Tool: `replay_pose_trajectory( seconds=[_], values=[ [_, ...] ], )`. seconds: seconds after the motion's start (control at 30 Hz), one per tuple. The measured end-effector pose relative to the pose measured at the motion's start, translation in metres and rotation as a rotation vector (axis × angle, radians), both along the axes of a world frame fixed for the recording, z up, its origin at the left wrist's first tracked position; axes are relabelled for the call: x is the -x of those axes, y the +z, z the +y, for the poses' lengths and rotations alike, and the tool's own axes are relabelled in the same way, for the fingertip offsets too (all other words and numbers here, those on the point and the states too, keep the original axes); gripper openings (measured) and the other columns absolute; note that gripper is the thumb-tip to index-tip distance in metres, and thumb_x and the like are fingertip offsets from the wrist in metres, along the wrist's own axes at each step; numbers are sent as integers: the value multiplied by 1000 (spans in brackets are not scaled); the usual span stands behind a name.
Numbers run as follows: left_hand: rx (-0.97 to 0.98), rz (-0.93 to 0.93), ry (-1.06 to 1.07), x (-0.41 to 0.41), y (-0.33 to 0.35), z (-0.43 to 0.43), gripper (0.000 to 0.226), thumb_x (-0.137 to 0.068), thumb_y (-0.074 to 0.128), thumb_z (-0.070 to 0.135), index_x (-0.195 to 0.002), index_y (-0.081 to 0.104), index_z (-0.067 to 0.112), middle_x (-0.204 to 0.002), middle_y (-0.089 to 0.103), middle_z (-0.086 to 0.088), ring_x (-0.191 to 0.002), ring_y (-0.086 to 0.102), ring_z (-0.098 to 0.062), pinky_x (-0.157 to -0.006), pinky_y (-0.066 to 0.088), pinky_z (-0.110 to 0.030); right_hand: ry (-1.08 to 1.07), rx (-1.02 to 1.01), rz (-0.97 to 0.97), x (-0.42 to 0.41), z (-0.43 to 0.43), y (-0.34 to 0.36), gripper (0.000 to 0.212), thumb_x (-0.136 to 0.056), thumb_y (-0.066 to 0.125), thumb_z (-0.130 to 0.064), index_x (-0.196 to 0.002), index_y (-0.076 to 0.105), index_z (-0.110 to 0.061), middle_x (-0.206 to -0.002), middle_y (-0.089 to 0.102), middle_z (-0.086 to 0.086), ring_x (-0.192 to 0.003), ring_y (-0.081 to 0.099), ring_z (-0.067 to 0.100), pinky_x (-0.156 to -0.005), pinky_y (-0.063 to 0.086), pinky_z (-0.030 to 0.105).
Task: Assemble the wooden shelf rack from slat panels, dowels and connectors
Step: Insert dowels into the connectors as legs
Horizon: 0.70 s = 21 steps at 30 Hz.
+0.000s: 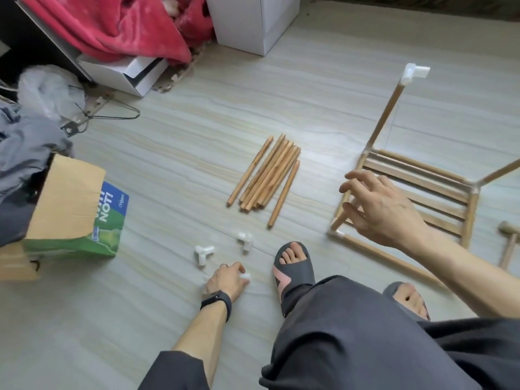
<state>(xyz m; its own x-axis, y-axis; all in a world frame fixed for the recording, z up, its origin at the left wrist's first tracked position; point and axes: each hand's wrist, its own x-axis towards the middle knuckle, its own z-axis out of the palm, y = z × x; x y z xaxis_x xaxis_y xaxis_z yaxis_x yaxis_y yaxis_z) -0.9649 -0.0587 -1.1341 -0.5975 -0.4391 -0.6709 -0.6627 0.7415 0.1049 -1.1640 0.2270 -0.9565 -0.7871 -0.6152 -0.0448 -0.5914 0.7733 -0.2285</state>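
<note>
Head view, looking down at a pale floor (281, 80): your left hand (225, 280) curls its fingers round a white connector (245, 276) beside your sandalled foot (292, 260); two loose connectors (204, 253) sit just beyond it; a bundle of dowels (267, 175) lies in the middle; at right, your right hand (385, 209) hovers with fingers spread, holding nothing, over the near corner of the part-built rack (439, 190), whose slat panel (422, 175) lies flat with one post (385, 114) rising to a capped top; a mallet (508, 243) rests nearby. To do this step well, steady the rack with the free hand; line a socket squarely with a bare dowel end; push straight, not slanted.
</note>
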Motion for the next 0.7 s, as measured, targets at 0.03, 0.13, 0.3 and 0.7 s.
replay_pose_trajectory(
  seconds=[0.03, 0.13, 0.3, 0.7],
  values=[
    [-16, 11, 4, 3, 0, 1, 36, -91, 55, 49, -125, 56, 37, -129, 54, -5, -118, 57, -26, -91, 45, -34, 0, -3, -5, 0, 0, 0, 34, -97, 60, -30, -129, 57, -18, -149, 45, 4, -119, 51, 32, -95, 46, 42],
    [-132, 131, 72, 16, 12, 1, 37, -95, 55, 53, -121, 61, 28, -118, 63, -8, -110, 61, -29, -88, 48, -33, -3, -11, -16, -1, 0, 1, 35, -98, 58, -32, -130, 55, -20, -150, 42, 2, -119, 50, 30, -95, 46, 41],
    [-573, 502, 493, 60, 71, 14, 39, -93, 68, 46, -110, 68, 11, -83, 73, 0, -70, 68, -11, -66, 54, -24, -1, -31, -40, -4, -2, 3, 37, -97, 57, -38, -131, 54, -22, -150, 41, 0, -118, 50, 27, -95, 47, 39],
    [-1330, 445, 457, 175, 217, 63, 44, -104, 44, 35, -127, 69, 8, -66, 45, 5, -57, 38, -11, -55, 34, -22, -170, 321, -266, -8, -1, 28, 62, -94, 40, -65, -147, 43, -33, -148, 50, -8, -137, 39, 16, -113, 33, 43]
  ],
)
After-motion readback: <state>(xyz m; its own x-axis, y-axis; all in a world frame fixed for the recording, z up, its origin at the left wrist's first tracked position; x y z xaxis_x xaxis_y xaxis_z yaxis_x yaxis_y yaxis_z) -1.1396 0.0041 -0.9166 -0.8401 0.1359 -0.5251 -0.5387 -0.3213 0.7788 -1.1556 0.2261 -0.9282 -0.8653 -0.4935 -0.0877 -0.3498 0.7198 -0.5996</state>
